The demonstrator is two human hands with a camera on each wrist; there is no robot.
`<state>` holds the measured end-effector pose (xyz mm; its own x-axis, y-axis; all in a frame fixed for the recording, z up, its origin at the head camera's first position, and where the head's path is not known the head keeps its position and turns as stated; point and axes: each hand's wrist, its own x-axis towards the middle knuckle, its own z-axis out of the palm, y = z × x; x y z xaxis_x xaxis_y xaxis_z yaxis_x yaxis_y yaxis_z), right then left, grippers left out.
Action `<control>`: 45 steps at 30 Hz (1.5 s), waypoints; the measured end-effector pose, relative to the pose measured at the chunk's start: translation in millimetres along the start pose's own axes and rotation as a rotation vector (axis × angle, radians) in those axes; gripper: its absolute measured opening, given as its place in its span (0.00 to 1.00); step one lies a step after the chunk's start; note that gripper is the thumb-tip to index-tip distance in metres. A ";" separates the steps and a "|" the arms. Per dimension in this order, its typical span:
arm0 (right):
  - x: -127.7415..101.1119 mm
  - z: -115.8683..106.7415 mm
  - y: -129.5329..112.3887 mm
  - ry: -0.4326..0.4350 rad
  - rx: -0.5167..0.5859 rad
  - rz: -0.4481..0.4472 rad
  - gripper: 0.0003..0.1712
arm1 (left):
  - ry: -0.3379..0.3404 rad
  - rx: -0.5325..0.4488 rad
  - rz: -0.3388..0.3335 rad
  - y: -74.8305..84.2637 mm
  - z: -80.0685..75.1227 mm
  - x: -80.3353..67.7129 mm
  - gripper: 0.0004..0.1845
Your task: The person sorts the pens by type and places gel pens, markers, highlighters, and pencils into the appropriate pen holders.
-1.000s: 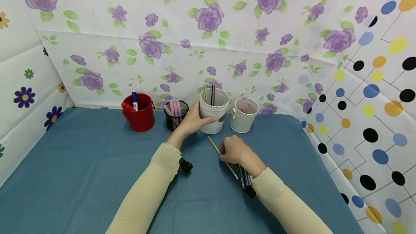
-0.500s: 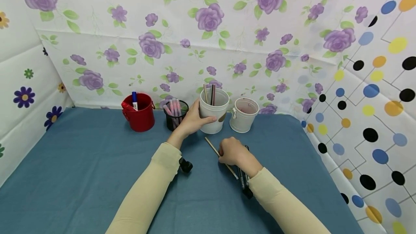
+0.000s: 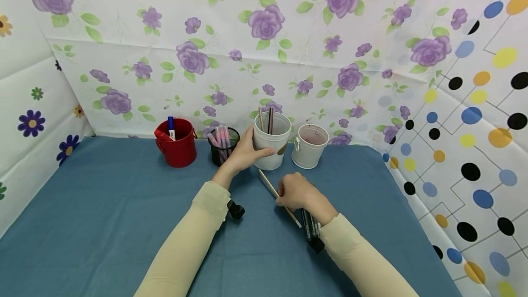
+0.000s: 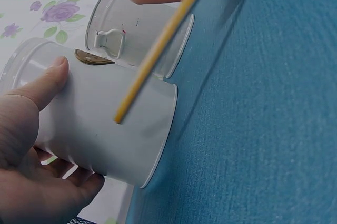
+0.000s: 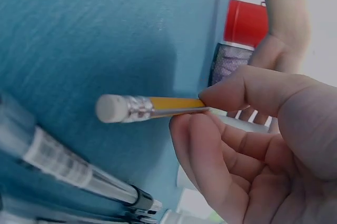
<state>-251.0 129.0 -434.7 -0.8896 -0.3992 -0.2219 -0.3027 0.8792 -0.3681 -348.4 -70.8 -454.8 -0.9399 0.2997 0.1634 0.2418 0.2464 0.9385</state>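
My left hand (image 3: 246, 151) grips the side of a white bucket (image 3: 264, 141), its thumb across the front and the other fingers curled round the far side. Several pencils (image 3: 270, 121) stand inside that bucket. With thumb and fingertips, my right hand (image 3: 299, 190) pinches a yellow pencil (image 3: 269, 184) over the cloth. The white eraser (image 5: 112, 109) points back towards me, and the opposite end (image 4: 119, 119) shows in front of the bucket in the left wrist view. Several clear-barrelled pens (image 5: 79, 169) lie beneath and beside my right wrist, partly hidden in the head view.
Left of the held bucket stand a black mesh cup (image 3: 217, 155) of pink pens and a red bucket (image 3: 181, 152) with a blue-capped marker. A smaller white bucket (image 3: 308, 152) stands to the right. Patterned cloth walls rise behind the blue cloth (image 3: 123, 205).
The pencil has moved slightly left, its far end closer to the white bucket's base. My right hand has shifted a little left with it. My left hand keeps its place.
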 end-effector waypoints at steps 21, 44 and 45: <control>-12.8 -35.8 13.5 0.054 0.251 -0.196 0.06 | 0.001 0.011 0.004 -0.5 1.4 1.0 0.57; -8.6 -108.4 1.0 0.608 0.432 -0.263 0.03 | 0.008 0.006 0.000 -1.4 1.7 3.0 0.58; -7.2 -111.5 0.2 0.620 0.434 -0.269 0.03 | 0.007 0.005 -0.003 -1.4 1.7 2.9 0.58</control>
<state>-282.8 161.1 -332.5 -0.8716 -0.2538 0.4194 -0.4872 0.5428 -0.6841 -351.1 -68.7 -456.2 -0.9425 0.2920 0.1625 0.2397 0.2520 0.9376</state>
